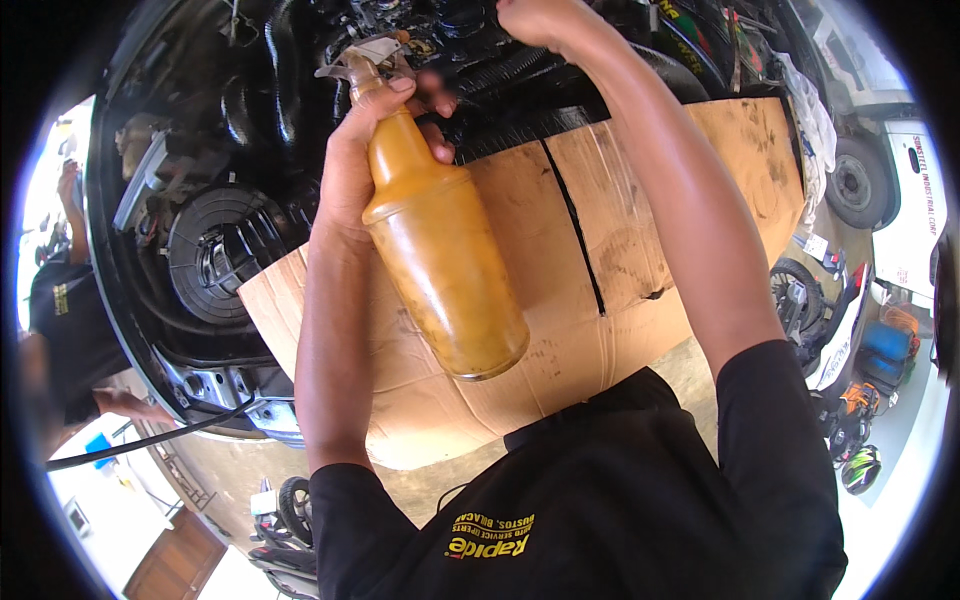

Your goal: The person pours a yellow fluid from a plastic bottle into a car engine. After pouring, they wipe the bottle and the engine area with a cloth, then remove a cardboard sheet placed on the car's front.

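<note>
My left hand [352,150] is wrapped round the neck of a spray bottle [445,265], its thumb near the spray head. The bottle is translucent and amber-yellow, tilted with its base toward me. Its pale trigger head [375,52] points up into the engine bay [300,90]. At the top edge of the view, my right hand [545,22] reaches over the engine with its fingers curled closed. Part of that hand is cut off, so what it holds, if anything, is hidden. A stained cardboard sheet [520,365] lies over the front edge of the bay, below both forearms.
A round black fan-like part [222,250] sits at the left of the bay. Another person [75,320] stands at the far left, near a black hose [150,440]. Motorcycles [295,510] and a white vehicle [905,210] stand around. Clear plastic [810,125] hangs at the right.
</note>
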`<state>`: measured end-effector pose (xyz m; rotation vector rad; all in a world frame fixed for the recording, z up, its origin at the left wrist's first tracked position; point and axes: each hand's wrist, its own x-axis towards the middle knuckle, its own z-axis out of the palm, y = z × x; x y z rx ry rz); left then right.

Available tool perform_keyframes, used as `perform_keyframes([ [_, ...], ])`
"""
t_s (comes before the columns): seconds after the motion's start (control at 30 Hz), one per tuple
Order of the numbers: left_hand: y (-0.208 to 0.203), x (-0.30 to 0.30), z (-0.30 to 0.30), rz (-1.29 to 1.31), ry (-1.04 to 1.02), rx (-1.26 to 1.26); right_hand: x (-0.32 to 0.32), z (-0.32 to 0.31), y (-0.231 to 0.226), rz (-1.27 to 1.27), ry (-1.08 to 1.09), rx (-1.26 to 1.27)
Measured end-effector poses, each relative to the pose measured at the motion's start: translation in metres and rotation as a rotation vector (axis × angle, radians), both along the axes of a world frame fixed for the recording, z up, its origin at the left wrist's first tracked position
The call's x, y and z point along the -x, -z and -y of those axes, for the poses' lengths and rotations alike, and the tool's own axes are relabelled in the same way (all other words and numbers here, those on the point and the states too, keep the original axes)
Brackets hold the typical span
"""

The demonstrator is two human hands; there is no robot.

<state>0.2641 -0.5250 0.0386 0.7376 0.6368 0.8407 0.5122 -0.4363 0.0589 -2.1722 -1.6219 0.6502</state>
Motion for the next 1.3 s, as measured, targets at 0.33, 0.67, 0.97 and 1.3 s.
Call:
perform_keyframes([
  [0.33, -0.003, 0.005, -0.002, 0.031, 0.013, 0.020, -0.013, 0.006, 0.027, 0.167, -0.226, -0.299],
  [0.67, -0.002, 0.007, 0.001, 0.022, -0.007, -0.009, -0.006, 0.098, 0.005, 0.464, -0.339, -0.506],
  [0.97, 0.000, 0.011, 0.000, 0.045, -0.023, 0.008, 0.049, 0.057, 0.021, 0.503, -0.375, -0.401],
  [1.3, -0.004, 0.013, 0.003, 0.053, -0.044, 0.039, 0.059, 0.057, 0.009, 0.457, -0.325, -0.325],
])
